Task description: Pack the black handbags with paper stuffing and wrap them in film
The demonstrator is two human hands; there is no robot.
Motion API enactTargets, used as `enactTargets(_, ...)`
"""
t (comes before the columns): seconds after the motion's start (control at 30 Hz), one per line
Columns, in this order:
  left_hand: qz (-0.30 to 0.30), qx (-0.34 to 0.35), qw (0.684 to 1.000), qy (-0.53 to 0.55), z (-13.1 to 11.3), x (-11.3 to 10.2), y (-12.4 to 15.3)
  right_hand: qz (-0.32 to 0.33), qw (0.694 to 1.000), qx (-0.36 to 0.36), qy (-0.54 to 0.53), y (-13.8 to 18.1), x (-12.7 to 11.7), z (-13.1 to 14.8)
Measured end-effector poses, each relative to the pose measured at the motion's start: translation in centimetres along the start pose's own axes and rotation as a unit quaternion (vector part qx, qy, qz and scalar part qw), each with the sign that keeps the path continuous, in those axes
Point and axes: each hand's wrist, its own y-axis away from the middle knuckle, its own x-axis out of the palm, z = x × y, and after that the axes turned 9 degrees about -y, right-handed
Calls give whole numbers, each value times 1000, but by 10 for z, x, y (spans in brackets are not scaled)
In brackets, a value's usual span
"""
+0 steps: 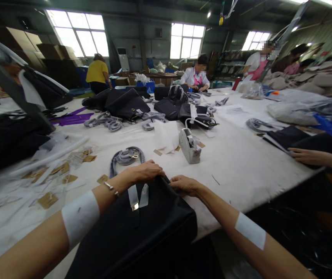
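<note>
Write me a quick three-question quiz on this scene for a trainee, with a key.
1. Fill in: The bag at the person's left hand and right hand is coloured ____.
2. True or false: The tape dispenser touches that bag.
3. On which side is the bracelet worn? A) left only B) right only C) both

Key: 1. black; 2. false, it stands apart from the bag on the table; 3. A

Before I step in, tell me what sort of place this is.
Probably a bag workshop: a black bag in the person's fingers, more black bags heaped on the big white table, and coiled straps lying about.
</note>
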Motion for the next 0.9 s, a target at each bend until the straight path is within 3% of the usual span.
enactTargets(0.1,15,2,1000,20,-4,-3,-1,-21,999,0,-31,2,4,-8)
enactTargets(0.3,-9,47,996,77,-34,-3,0,-92,993,-32,-64,-16,9,-10)
enactTargets(0.5,-25,29,998,40,-38,-15,-7,48,989,33,-137,11,-7,-3)
enactTargets(0.63,-73,1,997,39,-34,-24,-4,142,948,112,-262,31,-14,-21)
enactTargets(0.77,-68,-1,996,52,-35,-26,0,140,938,104,-298,36,-12,-37)
enactTargets(0.9,-57,9,997,46,-35,-26,-3,93,967,74,-227,35,-4,-37)
